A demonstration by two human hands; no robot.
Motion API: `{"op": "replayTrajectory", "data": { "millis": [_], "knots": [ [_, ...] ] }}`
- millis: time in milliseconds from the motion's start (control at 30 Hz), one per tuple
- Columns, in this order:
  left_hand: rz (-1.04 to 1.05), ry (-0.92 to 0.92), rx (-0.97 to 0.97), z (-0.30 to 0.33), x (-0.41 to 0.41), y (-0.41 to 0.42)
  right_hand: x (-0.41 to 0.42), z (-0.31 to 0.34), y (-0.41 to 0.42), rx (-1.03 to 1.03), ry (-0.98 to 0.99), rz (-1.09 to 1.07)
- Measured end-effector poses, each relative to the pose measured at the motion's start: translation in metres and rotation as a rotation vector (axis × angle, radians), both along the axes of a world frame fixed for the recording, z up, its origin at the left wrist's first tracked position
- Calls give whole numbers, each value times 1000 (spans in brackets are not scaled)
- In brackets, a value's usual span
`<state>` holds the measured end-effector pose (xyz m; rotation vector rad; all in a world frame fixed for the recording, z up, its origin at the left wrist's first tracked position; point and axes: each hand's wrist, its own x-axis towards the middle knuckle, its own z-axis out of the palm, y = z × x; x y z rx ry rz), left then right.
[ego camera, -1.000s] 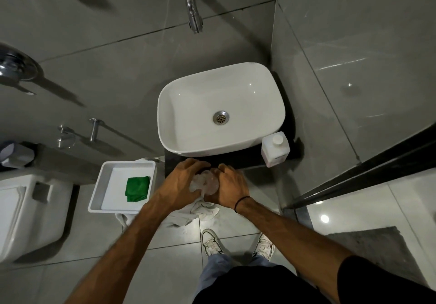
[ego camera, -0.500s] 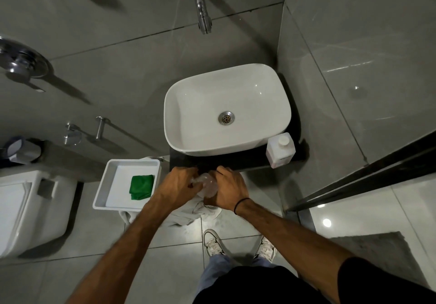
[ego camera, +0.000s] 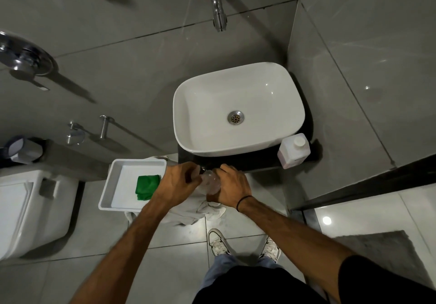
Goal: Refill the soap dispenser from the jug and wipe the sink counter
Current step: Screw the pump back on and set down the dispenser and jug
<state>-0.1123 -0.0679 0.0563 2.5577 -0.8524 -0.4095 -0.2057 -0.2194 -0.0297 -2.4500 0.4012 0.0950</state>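
Note:
A clear plastic soap dispenser (ego camera: pixel 210 181) is held just in front of the dark sink counter (ego camera: pixel 250 161). My right hand (ego camera: pixel 232 189) grips its body from the right. My left hand (ego camera: pixel 180 182) is closed around its top end, where a small dark part shows; most of the bottle is hidden by my fingers. The white jug (ego camera: pixel 294 150) with a white cap stands upright on the counter's right corner, beside the white basin (ego camera: pixel 238 109). A folded green cloth (ego camera: pixel 146 186) lies in a white tray (ego camera: pixel 118 181) left of my hands.
A chrome spout (ego camera: pixel 218 13) juts from the wall above the basin. A toilet (ego camera: pixel 28 211) stands at the far left. White cloth (ego camera: pixel 198 214) hangs below the tray. A glass shower partition (ego camera: pixel 368 67) closes the right side, with a grey mat (ego camera: pixel 387 251) on the floor.
Both hands stay on the dispenser and have shifted slightly toward the counter edge. My left hand's fingers have turned around the top. The jug and cloth have not moved.

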Motion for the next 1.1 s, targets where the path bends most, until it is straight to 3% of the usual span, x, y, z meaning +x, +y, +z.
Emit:
{"op": "replayTrajectory", "data": {
  "millis": [200,467,600,700,900,1100],
  "knots": [
    [-198,24,-59,4,23,8,16,-1,10,7,-8,-45],
    [-298,46,-64,-8,49,15,31,-5,20,13,-26,-108],
    [-84,217,-136,-25,54,27,37,-12,30,74,-77,-228],
    [25,369,-71,-44,56,33,47,-18,42,164,-119,-342],
    [37,321,-118,-73,73,31,75,-37,60,273,-105,-472],
    [25,357,-130,-95,99,43,91,-56,62,331,-66,-420]
  ]
}}
